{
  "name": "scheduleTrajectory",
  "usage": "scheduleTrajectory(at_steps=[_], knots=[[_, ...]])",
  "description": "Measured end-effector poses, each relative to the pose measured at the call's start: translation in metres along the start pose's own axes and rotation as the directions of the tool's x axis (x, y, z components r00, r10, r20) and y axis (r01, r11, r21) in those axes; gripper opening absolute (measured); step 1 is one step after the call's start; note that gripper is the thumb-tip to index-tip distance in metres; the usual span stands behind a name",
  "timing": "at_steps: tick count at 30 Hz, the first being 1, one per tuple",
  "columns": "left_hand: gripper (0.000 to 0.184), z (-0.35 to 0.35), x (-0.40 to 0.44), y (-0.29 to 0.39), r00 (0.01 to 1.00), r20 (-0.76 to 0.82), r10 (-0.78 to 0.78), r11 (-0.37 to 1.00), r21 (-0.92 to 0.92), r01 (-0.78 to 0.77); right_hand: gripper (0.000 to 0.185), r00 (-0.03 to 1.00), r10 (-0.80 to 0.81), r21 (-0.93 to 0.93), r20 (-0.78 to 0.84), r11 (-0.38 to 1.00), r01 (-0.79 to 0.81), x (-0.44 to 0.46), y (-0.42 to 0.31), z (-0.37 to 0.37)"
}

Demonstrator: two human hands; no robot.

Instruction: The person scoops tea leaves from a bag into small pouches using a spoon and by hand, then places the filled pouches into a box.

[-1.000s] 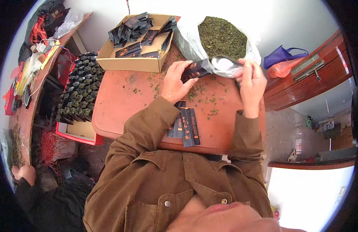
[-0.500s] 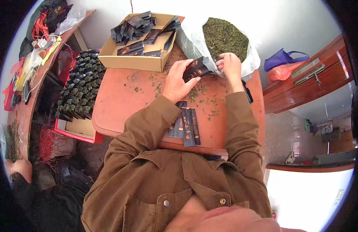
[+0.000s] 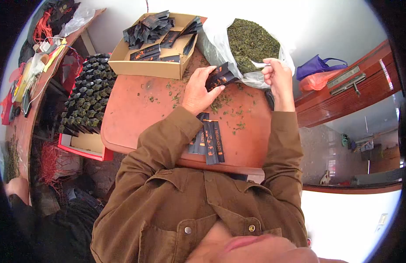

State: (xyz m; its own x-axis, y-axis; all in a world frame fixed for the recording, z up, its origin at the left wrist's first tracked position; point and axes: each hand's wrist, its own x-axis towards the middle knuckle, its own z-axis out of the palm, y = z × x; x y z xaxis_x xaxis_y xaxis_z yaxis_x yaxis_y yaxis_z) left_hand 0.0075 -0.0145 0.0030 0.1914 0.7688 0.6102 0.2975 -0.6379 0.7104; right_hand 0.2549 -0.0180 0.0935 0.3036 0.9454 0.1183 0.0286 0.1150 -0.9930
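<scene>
My left hand (image 3: 199, 90) is closed on a black tea packet (image 3: 221, 76) with orange print, its open end facing right beside the bag. In my right hand (image 3: 278, 78), the fingers pinch a slim white spoon (image 3: 261, 65) over the dried tea leaves (image 3: 253, 41). The spoon's far end lies against the leaves and is hard to make out. A white plastic bag (image 3: 216, 41) surrounds the leaves. Flat black packets (image 3: 213, 142) with orange print lie on the table in front of my chest.
A cardboard box (image 3: 146, 69) of black packets stands at the table's back left. Leaf crumbs dot the reddish table (image 3: 132, 114). On the left, filled packets (image 3: 89, 92) stand in rows in a red box (image 3: 82, 147). Another person's hand (image 3: 17, 188) is at the far left.
My right hand has moved right, and the white spoon now shows in its fingers above the leaves. My left hand keeps the packet, tilted slightly differently.
</scene>
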Motion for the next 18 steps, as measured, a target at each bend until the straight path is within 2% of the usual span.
scheduleTrajectory(at_steps=[6,9,10,12,15,16,18], knots=[[0.058,-0.002,0.000,0.003,0.999,0.026,-0.027,1.000,-0.003,0.027,0.023,0.997,-0.001,-0.063,0.077,0.998,0.006,-0.019,-0.013,0.009],[0.059,-0.001,-0.001,0.002,1.000,0.020,-0.014,1.000,-0.016,0.014,0.024,0.999,-0.021,-0.202,0.037,0.979,0.028,-0.030,-0.019,0.024],[0.059,-0.001,-0.002,0.002,0.999,0.029,-0.023,0.999,-0.024,0.024,0.024,0.996,-0.088,-0.280,0.035,0.955,0.094,-0.034,-0.017,0.028],[0.059,-0.001,-0.002,0.003,0.998,0.042,-0.042,0.998,-0.039,0.044,0.024,0.974,-0.221,-0.429,0.049,0.876,0.220,-0.041,-0.014,0.038],[0.059,0.000,-0.002,0.004,0.999,0.042,-0.015,0.999,-0.040,0.017,0.022,0.891,-0.389,-0.645,0.235,0.623,0.442,-0.057,-0.014,0.053],[0.059,-0.001,-0.002,0.003,0.999,0.045,-0.019,0.999,-0.038,0.021,0.020,0.862,-0.407,-0.682,0.302,0.539,0.494,-0.061,-0.013,0.055],[0.059,-0.001,-0.002,0.003,0.998,0.050,-0.025,0.999,-0.036,0.027,0.020,0.806,-0.458,-0.659,0.374,0.481,0.579,-0.068,-0.015,0.058]])
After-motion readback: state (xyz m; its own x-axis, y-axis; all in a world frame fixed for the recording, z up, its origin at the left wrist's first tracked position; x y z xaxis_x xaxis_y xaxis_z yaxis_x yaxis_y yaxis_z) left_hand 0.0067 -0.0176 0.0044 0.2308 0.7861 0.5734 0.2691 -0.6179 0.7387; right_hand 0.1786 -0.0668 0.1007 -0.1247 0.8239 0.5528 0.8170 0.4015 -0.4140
